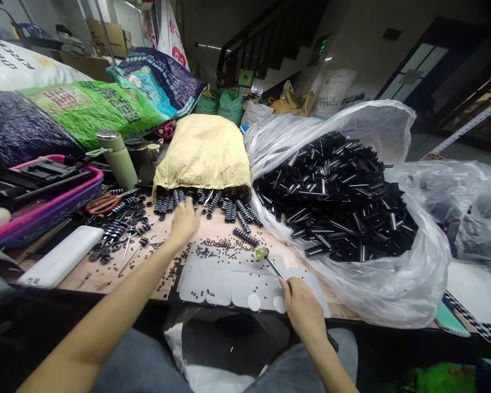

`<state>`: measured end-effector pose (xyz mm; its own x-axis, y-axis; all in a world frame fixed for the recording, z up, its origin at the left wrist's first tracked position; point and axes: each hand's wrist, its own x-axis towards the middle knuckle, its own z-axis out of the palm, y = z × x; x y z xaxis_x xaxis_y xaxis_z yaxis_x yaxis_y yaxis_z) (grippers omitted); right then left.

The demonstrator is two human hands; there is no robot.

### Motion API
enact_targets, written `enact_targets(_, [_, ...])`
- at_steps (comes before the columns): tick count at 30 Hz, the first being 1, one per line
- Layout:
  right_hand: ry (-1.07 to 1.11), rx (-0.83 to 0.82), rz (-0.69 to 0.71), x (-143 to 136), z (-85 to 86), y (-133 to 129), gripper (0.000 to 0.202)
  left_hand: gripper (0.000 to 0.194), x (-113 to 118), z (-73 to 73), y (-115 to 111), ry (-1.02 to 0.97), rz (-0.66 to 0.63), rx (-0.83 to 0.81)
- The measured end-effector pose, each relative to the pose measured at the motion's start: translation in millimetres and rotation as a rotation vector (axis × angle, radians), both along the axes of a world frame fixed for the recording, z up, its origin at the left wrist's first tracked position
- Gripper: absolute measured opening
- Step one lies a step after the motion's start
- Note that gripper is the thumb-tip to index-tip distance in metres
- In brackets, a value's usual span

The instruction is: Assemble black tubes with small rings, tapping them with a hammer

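My left hand [185, 222] reaches over the near edge of a pile of black ribbed rollers with pale markings [230, 210]. Its finger and thumb look apart at the rollers, and I see nothing held. My right hand [305, 311] is closed around a tool with a metal shaft [276, 266] and a dark handle end below the palm. A yellow-green translucent piece [262, 252] sits at the shaft's tip. Just beyond that tip lies a single black roller [246, 237]. Tiny dark rings are scattered over a grey-white sheet [237, 278] between my hands.
A yellow cloth-like cover [204, 150] lies behind the rollers. At right, a clear plastic bag [376, 284] bulges with black tubes [335, 202]. To the left are scissors [103, 204], a white box [63, 256], a pink-rimmed basket [92, 174] and a green flask [120, 161].
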<state>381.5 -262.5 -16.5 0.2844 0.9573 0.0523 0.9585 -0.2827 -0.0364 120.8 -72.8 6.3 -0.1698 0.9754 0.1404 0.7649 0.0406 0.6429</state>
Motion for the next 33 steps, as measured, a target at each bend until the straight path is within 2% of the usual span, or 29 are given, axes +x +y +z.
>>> enact_targets(1, [-0.029, 0.022, 0.015, 2, -4.3, 0, 0.03, 0.052, -11, 2.8, 29, 0.155, 0.098, -0.044])
enact_targets(3, [-0.076, 0.063, 0.041, 2, -11.8, 0, 0.028, 0.052, -28, 5.5, 78, 0.204, 0.203, -0.096])
enact_targets(4, [-0.094, 0.085, 0.051, 1, -15.0, 0, 0.027, 0.054, -33, 5.3, 95, 0.215, 0.232, -0.119])
enact_targets(6, [-0.117, 0.131, 0.067, 0, -21.1, 0, 0.025, 0.06, -36, 2.2, 116, 0.215, 0.255, -0.146])
enact_targets(8, [-0.122, 0.175, 0.086, 1, -27.1, 1, 0.024, 0.064, -31, -3.5, 124, 0.228, 0.238, -0.158])
enact_targets(11, [-0.112, 0.226, 0.101, 4, -35.4, 1, 0.025, 0.061, -18, -14.5, 119, 0.267, 0.121, -0.143])
enact_targets(15, [-0.03, 0.199, 0.077, 4, -33.9, 6, 0.029, 0.061, -8, -31.2, 92, 0.359, -0.101, -0.079])
enact_targets(19, [0.095, 0.202, 0.082, 7, -4.6, 30, 0.027, 0.063, -12, -41.1, 67, 0.502, -0.317, -0.028])
enact_targets(20, [0.087, 0.231, 0.109, 10, 5.3, 41, 0.025, 0.061, -13, -41.5, 63, 0.514, -0.367, -0.027])
enact_targets(22, [0.034, 0.3, 0.051, 19, 24.0, 67, 0.022, 0.059, -13, -40.4, 59, 0.5, -0.442, -0.045])
enact_targets(23, [0.024, 0.335, 0.015, 24, 31.7, 81, 0.022, 0.059, -13, -39.2, 57, 0.49, -0.465, -0.061])
enact_targets(25, [0.054, 0.356, 0.033, 33, 42.1, 108, 0.023, 0.062, -11, -36.2, 54, 0.477, -0.478, -0.105])
enact_targets(28, [0.125, 0.323, 0.128, 38, 45.3, 142, 0.027, 0.066, -5, -30.4, 47, 0.467, -0.462, -0.155])
enact_targets(30, [0.196, 0.3, 0.182, 36, 43.6, 158, 0.028, 0.065, -1, -25.0, 39, 0.443, -0.442, -0.143])
enact_targets(33, [0.331, 0.305, 0.21, 32, 44.2, 165, 0.029, 0.062, 4, -13.3, 17, 0.305, -0.425, -0.022])
